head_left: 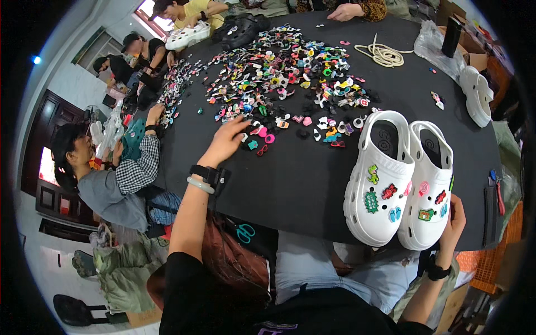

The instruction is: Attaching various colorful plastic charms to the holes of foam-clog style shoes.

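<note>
A pair of white clogs stands side by side on the black tabletop, heel straps away from me. The left clog (357,204) and the right clog (412,223) carry colourful shoe charms, among them a green dinosaur (373,174) and a pink lollipop (424,188). My right hand (453,226) is closed against the outer side of the right clog; some of its fingers are hidden. My left hand (225,140) reaches to the near edge of the charm pile (285,72), fingers stretched out beside pink charms (262,132). Nothing shows in its grasp.
A coil of cream cord (384,54) and a clear plastic bag (438,50) lie at the far right. Another white clog (475,96) and red-handled pliers (499,195) are by the right edge. Several people work along the left and far sides, one with a teal clog (134,138).
</note>
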The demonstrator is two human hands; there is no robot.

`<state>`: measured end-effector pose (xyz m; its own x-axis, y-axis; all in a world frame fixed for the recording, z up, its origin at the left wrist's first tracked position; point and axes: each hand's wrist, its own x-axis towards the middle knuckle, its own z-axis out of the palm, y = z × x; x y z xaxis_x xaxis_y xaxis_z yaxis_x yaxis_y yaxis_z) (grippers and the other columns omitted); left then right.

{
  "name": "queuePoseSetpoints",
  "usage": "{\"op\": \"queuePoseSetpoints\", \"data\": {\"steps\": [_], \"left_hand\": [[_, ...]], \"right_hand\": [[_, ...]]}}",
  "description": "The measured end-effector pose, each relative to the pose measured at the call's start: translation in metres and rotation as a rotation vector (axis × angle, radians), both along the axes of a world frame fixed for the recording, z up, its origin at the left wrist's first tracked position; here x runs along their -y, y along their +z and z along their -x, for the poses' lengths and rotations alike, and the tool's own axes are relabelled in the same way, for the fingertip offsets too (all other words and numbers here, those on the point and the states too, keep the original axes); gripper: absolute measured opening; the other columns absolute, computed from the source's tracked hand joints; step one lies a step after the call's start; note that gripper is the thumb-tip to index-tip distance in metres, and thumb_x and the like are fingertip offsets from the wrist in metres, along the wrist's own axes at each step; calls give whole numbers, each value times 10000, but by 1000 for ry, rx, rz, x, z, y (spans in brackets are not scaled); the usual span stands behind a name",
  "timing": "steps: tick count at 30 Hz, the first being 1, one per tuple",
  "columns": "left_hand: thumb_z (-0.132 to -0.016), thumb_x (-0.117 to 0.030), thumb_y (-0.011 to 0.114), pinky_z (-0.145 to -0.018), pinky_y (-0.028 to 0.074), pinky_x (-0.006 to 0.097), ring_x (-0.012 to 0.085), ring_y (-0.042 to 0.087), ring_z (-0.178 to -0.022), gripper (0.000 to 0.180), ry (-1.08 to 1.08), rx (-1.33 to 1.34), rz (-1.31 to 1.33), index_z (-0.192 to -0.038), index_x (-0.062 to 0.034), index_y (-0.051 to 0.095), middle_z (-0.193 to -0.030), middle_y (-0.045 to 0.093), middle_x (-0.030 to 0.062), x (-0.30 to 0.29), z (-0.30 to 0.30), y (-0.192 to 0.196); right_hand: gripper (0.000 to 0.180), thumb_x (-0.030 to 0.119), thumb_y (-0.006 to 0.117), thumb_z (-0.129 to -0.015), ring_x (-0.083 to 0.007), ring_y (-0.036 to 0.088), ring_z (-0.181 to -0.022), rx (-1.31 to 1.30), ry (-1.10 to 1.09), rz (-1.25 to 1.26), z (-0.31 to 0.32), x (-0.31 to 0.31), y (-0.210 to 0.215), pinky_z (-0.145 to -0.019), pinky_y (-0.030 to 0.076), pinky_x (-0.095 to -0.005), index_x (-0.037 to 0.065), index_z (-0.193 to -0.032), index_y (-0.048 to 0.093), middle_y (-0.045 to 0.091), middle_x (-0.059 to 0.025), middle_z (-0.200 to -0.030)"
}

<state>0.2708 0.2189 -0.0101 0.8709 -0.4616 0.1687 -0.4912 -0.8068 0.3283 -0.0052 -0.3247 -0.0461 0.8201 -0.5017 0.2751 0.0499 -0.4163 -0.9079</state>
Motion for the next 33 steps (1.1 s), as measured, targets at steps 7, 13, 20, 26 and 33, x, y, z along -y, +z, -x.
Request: {"op": "queuePoseSetpoints", "data": {"steps": [7,13,20,26,33], "left_hand": [[-792,-41,692,-913,483,375,294,607,-1049,306,152,-14,243,-1096,-79,676,-1119,639,110,-7,30,4],[-734,-25,746,-786,514,330,233,643,-887,124,149,74,218,-853,-28,712,-941,657,75,-14,49,7],[-723,-37,755,-735,511,324,216,634,-841,152,150,138,237,-850,-34,672,-882,646,61,-7,55,10],[-713,-62,762,-720,507,318,194,610,-777,281,257,25,213,-955,-48,620,-843,634,46,-3,55,13],[-728,-37,700,-775,496,306,196,600,-852,406,98,-92,263,-1125,-56,617,-986,628,78,-13,47,6]], "right_hand": [[154,5,500,-925,-95,526,-789,-23,-4,76,1,-3,3,-723,436,-232,-35,-1028,607,598,-33,-864],[216,-1,546,-876,-106,565,-882,-51,4,117,3,4,-2,-814,446,-238,-22,-1086,592,626,-36,-962],[182,8,535,-901,-106,565,-861,-25,17,98,1,5,-3,-795,452,-246,-21,-1065,607,631,-43,-945],[218,13,564,-875,-112,569,-892,-29,27,95,2,7,-6,-825,450,-244,-25,-1087,594,625,-46,-976],[220,9,566,-877,-111,570,-893,-28,38,87,4,9,-6,-824,451,-243,-26,-1093,590,622,-40,-979]]}}
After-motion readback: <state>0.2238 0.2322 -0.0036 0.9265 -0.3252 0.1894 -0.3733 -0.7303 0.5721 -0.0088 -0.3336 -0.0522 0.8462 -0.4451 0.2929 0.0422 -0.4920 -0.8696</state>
